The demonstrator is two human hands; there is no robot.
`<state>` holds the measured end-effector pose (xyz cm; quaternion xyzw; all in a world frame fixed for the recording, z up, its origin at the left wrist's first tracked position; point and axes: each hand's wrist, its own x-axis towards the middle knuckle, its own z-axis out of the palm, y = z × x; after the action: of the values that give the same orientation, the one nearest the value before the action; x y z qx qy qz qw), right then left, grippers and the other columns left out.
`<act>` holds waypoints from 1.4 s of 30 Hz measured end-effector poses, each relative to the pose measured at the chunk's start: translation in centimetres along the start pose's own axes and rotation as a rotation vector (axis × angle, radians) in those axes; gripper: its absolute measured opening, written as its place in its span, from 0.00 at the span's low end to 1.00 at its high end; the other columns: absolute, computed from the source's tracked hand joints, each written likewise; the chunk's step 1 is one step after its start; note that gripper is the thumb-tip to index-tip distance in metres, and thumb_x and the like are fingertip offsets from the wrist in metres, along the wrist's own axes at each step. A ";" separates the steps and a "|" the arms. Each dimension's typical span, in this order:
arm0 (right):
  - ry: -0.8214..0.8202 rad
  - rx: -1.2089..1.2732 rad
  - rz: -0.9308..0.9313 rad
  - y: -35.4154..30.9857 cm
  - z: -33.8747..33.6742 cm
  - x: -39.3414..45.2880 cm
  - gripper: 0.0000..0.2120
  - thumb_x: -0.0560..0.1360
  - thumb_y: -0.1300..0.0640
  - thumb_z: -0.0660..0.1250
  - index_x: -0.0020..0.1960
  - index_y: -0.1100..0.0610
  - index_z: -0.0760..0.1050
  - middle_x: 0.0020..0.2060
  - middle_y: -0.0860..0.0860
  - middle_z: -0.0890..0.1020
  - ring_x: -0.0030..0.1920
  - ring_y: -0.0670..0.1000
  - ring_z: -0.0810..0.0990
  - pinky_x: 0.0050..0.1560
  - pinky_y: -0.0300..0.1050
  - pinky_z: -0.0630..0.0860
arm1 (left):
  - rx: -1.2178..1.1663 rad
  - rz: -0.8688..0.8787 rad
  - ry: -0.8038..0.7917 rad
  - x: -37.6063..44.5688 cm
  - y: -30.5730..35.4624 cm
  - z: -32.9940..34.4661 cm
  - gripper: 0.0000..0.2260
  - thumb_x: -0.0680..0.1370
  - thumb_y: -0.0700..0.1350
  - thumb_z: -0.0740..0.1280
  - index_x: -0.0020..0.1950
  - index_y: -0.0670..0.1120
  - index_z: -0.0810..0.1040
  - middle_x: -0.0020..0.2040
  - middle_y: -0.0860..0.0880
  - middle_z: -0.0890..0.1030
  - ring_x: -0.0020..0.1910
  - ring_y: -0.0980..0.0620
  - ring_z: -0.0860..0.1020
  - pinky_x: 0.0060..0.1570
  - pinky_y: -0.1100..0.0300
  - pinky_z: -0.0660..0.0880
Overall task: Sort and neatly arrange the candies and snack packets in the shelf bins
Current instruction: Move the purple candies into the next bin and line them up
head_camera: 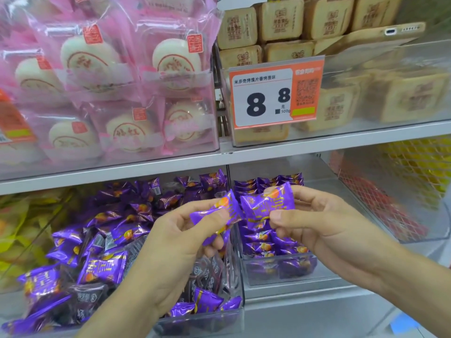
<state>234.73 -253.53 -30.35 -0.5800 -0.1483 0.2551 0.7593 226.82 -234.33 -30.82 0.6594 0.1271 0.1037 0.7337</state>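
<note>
There is one view only, from a wide-angle camera worn on the person's head, so no second view shares any part of the scene. It faces a shop shelf head-on from close by and tilts slightly down. The white shelf board runs across the middle of the frame and slopes up toward the right, with straight lines bowing near the edges. The upper tier's bins and the orange price tag fill the top half, very near the lens. The lower tier's clear bins lie below, with both forearms entering from the bottom edge.
</note>
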 end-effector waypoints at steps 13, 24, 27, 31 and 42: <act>-0.006 0.065 0.041 -0.1 0.0 -0.1 0.19 0.66 0.64 0.70 0.56 0.69 0.76 0.45 0.65 0.84 0.43 0.59 0.84 0.42 0.44 0.83 | -0.337 -0.257 -0.123 0.4 -0.1 0.5 0.13 0.71 0.38 0.67 0.48 0.29 0.81 0.49 0.31 0.83 0.48 0.34 0.84 0.37 0.55 0.82; -0.002 -0.264 -0.090 0.6 0.2 -0.4 0.16 0.64 0.58 0.79 0.49 0.62 0.82 0.40 0.58 0.85 0.33 0.51 0.79 0.29 0.40 0.74 | -0.314 -0.245 -0.196 -0.4 0.3 1.4 0.19 0.73 0.49 0.67 0.48 0.33 0.84 0.52 0.35 0.84 0.52 0.38 0.84 0.46 0.52 0.82; -0.013 -0.278 -0.083 0.6 0.2 -0.4 0.15 0.63 0.57 0.78 0.48 0.60 0.82 0.38 0.55 0.85 0.31 0.47 0.77 0.27 0.35 0.71 | -0.198 -0.150 -0.308 -0.8 0.0 1.4 0.11 0.76 0.44 0.68 0.51 0.38 0.85 0.54 0.37 0.84 0.56 0.42 0.83 0.53 0.58 0.80; 0.010 -0.338 -0.100 0.6 -0.5 -0.2 0.31 0.56 0.59 0.83 0.58 0.51 0.79 0.48 0.52 0.84 0.43 0.50 0.82 0.41 0.39 0.79 | -0.210 -0.106 -0.407 -0.5 -0.7 1.0 0.14 0.77 0.41 0.66 0.59 0.36 0.81 0.59 0.35 0.81 0.60 0.39 0.80 0.57 0.55 0.78; -0.266 -0.589 -0.146 -0.2 -2.7 0.4 0.29 0.59 0.50 0.85 0.57 0.47 0.79 0.52 0.51 0.84 0.49 0.69 0.82 0.50 0.74 0.77 | 0.489 0.243 -0.224 -0.5 -1.7 1.8 0.15 0.73 0.51 0.68 0.59 0.55 0.83 0.56 0.56 0.82 0.57 0.57 0.80 0.63 0.50 0.74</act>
<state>236.53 -255.54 -30.97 -0.7242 -0.3548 0.2199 0.5489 226.93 -236.39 -32.35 0.8343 -0.0134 0.0836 0.5447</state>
